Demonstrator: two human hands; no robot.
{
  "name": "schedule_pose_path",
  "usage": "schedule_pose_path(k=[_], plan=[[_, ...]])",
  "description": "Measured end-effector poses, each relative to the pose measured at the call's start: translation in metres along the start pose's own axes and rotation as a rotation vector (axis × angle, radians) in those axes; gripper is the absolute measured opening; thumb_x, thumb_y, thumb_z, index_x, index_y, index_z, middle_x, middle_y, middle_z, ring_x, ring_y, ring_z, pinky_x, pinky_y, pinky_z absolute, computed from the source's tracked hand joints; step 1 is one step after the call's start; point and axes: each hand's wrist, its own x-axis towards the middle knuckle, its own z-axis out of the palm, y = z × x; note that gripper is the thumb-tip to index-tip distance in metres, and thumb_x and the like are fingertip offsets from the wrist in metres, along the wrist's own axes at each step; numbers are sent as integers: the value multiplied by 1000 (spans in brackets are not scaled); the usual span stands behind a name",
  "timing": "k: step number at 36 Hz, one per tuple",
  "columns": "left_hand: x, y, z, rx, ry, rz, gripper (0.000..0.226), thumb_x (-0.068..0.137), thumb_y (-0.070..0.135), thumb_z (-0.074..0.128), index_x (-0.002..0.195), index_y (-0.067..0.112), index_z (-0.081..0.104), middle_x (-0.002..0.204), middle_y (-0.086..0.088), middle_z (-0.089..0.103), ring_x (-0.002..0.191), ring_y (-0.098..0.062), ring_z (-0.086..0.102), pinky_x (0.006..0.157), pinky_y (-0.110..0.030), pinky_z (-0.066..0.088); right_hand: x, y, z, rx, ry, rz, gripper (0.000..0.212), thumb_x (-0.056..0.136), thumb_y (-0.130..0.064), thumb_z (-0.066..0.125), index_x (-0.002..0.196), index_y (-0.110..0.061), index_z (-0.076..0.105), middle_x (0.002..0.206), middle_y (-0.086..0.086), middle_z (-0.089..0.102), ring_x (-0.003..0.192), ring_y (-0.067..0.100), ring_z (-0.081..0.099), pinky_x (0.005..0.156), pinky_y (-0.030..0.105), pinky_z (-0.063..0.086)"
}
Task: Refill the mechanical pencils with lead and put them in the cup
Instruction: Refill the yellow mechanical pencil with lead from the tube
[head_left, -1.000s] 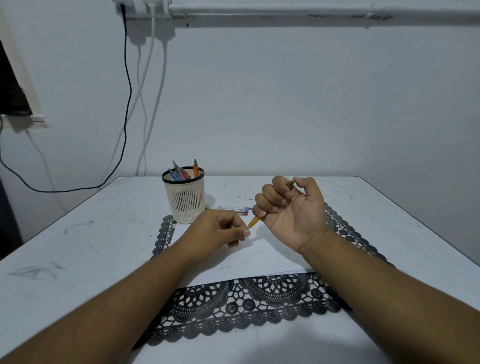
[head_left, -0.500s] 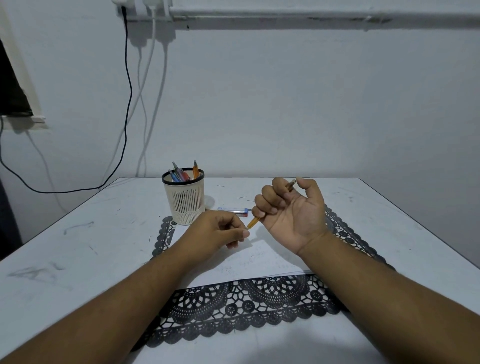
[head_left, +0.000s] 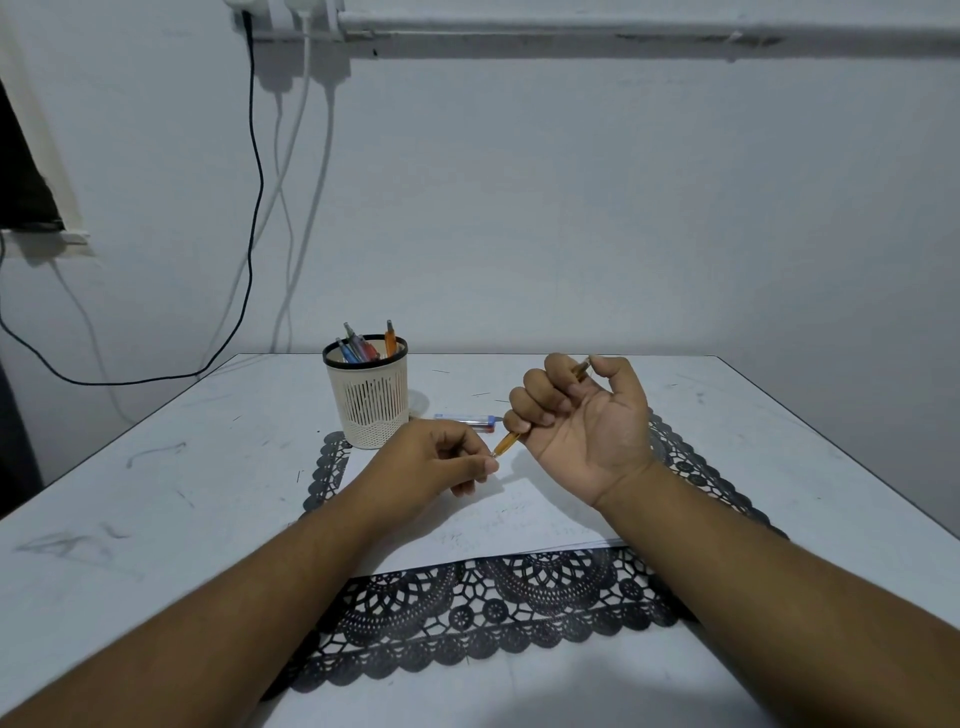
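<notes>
- Risk, lead breakage: your left hand (head_left: 441, 462) pinches at the lower tip of the slim translucent orange mechanical pencil (head_left: 506, 443). If a lead is between those fingertips (too fine to see here), any sideways push at the tip would likely snap it.
- Risk, dropped lead: a snapped piece would fall onto the white paper sheet (head_left: 498, 525) or into the holes of the black lace placemat (head_left: 467, 618), where it would be hard to find.
- Risk, slipping pencil: you hold the barrel tilted above the table, tip down toward you. A looser grip could let it slide out onto the paper.
- Right hand (head_left: 582, 421): palm up, fingers curled round the pencil barrel, thumb at the upper end. Closed firmly on the pencil.
- Left hand: thumb and forefinger pressed narrowly together, touching the pencil's lower tip; the other fingers loosely curled. Whether they hold a lead I cannot tell.
- Pencil location: in the air over the far half of the paper, between your hands, not yet in the cup.
- The cream slotted plastic cup with a black rim (head_left: 368, 410) stands at the placemat's far-left corner, toward the table's far edge, with several coloured pencils already in it.
- A small clear lead tube (head_left: 467, 420) lies flat on the table between the cup and your right hand.
</notes>
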Motion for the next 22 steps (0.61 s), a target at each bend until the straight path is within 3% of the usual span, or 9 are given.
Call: schedule_pose_path(k=[9, 22], plan=[[1, -1, 0, -13, -3, 2, 10, 89, 10, 77, 81, 4, 74, 69, -5, 70, 64, -14, 61, 64, -22, 52, -1, -2, 2, -30, 17, 2, 27, 84, -34, 38, 63, -21, 25, 62, 0, 17, 61, 18, 16, 60, 33, 27], [1, 2, 4, -76, -8, -14, 12, 91, 1, 72, 83, -7, 70, 66, -6, 64, 59, -9, 55, 60, -16, 47, -1, -1, 1, 14, 16, 4, 31, 85, -38, 39, 60, -20, 35, 63, -1, 19, 62, 18, 17, 61, 33, 28]])
